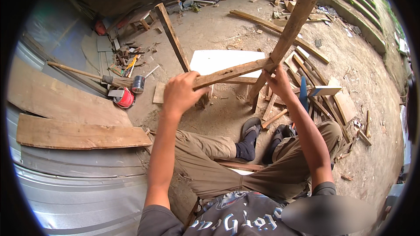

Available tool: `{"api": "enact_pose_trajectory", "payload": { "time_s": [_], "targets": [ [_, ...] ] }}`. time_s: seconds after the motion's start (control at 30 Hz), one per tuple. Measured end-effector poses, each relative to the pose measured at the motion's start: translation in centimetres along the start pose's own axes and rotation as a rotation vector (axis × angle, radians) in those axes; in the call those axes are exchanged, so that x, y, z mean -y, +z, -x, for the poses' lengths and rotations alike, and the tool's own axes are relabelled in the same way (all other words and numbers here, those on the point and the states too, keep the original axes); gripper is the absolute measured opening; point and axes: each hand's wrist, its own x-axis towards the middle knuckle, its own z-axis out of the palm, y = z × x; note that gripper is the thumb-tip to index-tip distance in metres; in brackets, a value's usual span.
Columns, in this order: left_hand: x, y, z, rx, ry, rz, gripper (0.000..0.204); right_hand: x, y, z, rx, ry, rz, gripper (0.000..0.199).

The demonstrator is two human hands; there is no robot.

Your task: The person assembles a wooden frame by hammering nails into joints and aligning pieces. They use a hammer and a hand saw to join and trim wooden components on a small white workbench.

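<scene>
A wooden frame stands in front of me, with a crossbar (234,71) joining a shorter left post (173,39) and a long right post (295,19). My left hand (183,91) is closed round the crossbar's left end, by the shorter post. With its fingers bent, my right hand (278,81) grips the long post just below the joint; the fingertips are partly hidden behind the wood. Beyond the crossbar is a white board (227,59). A wooden-handled tool, perhaps a hammer (274,119), lies by my feet, its head unclear. Right of it is a blue blade (303,92).
Scrap wood (321,91) is heaped at the right, and a long beam (280,32) crosses the ground behind. At left are a red bucket (125,99), a dark can (138,84), a broom (78,71) and a wide plank (83,133) over metal sheets (83,196).
</scene>
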Motion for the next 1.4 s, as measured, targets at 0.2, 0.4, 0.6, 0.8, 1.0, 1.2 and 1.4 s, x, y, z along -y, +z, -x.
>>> {"api": "enact_pose_trajectory", "payload": {
  "time_s": [0.2, 0.4, 0.6, 0.8, 1.0, 1.2, 1.4],
  "targets": [
    [3.1, -2.7, 1.8, -0.308, -0.14, 0.32, 0.043, -0.3, -0.2, -0.1, -0.058, -0.01, 0.053, 0.03],
    [3.8, -1.8, 2.0, -0.426, -0.173, 0.498, 0.038, 0.7, 0.5, 1.0, -0.002, -0.053, 0.07, 0.036],
    [8.3, 3.2, 1.2, -0.36, -0.307, 0.793, 0.046, 1.2, 0.2, 0.5, 0.119, 0.111, 0.008, 0.045],
    [7.7, 8.4, 2.2, -0.359, -0.578, 1.229, 0.044, -2.5, -0.5, 1.5, 0.171, 0.212, 0.237, 0.041],
    [7.4, 12.8, 3.7, -0.182, -0.753, 1.302, 0.038, -4.7, -0.4, 2.5, 0.073, 0.517, 0.091, 0.041],
    [9.6, 16.7, 2.7, -0.244, -0.895, 1.39, 0.057, -6.1, -0.8, 3.0, 0.091, 0.596, -0.051, 0.016],
    [16.0, 21.6, -2.6, -0.199, -0.694, 0.953, 0.084, -5.9, -1.9, 1.7, -0.034, 0.601, -0.111, 0.02]
  ]
}}
